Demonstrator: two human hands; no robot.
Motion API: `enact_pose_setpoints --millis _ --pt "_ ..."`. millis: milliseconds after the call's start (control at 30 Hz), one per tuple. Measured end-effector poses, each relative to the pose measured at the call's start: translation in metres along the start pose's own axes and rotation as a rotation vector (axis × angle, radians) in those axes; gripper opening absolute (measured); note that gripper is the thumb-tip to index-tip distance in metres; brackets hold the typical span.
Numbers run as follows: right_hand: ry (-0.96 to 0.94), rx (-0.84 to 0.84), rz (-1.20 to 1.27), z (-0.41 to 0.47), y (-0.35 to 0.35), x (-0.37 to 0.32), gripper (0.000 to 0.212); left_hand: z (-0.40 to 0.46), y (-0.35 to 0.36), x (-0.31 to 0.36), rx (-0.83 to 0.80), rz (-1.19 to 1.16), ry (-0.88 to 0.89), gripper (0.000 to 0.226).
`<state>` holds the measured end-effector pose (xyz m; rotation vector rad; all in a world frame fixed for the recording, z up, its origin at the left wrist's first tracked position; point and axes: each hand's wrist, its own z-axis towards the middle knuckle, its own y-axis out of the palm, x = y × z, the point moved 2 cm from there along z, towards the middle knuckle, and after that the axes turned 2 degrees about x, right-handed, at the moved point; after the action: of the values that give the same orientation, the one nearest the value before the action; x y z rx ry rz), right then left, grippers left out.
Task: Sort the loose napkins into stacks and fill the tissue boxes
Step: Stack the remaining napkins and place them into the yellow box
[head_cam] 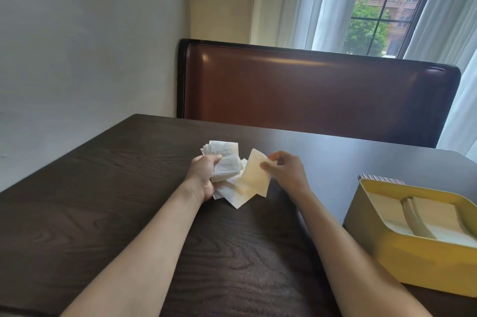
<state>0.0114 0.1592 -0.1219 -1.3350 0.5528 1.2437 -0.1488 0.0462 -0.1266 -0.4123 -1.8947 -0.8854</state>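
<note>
With our left hand (206,174) gripping the napkin stack (225,161) over the table (103,187) and our right hand (284,169) pinching one napkin (254,177), we risk fanned lower sheets slipping loose, well apart from the yellow tissue box (413,260).

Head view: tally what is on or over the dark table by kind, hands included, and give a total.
Hands: 2, the left hand gripping a bunch of white paper napkins, the right hand pinching a single cream paper napkin.
Napkin bunches: 1, sheets too overlapped to count.
Single napkins: 1.
Yellow tissue boxes: 1, open-topped, on the dark wooden table.
Total: 5.
</note>
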Motion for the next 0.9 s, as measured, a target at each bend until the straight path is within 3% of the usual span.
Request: enact_pose_setpoints --millis 133,233,333,433,500,633,800,900 --pt "0.016 0.052 0.187 -0.002 -0.002 -0.006 0.011 0.001 -0.001 0.001 0.003 0.031 0.003 0.026" --pt "0.045 -0.011 0.459 -0.006 -0.007 -0.019 0.01 0.0 0.0 0.002 -0.036 -0.011 -0.026 0.029" --pt "0.078 -0.235 0.799 -0.012 -0.008 -0.031 0.016 -0.005 0.004 0.004 -0.07 -0.063 -0.011 0.031" --pt "0.05 -0.493 1.057 -0.017 -0.009 -0.039 0.028 -0.009 0.008 0.005 -0.202 -0.038 -0.026 0.046" --pt "0.025 -0.523 1.036 -0.019 -0.007 -0.042 0.028 -0.015 0.012 0.003 -0.302 -0.009 -0.081 0.06" --pt "0.018 -0.2 0.527 -0.019 0.002 -0.038 0.032 -0.026 0.019 -0.001 -0.48 0.056 -0.126 0.078" --pt "0.023 -0.058 0.38 -0.015 0.009 -0.025 0.034 -0.026 0.02 -0.004 -0.545 0.156 -0.14 0.071" --pt "0.046 -0.037 0.481 -0.014 0.01 -0.026 0.028 -0.026 0.02 -0.004 -0.577 0.2 -0.103 0.053"
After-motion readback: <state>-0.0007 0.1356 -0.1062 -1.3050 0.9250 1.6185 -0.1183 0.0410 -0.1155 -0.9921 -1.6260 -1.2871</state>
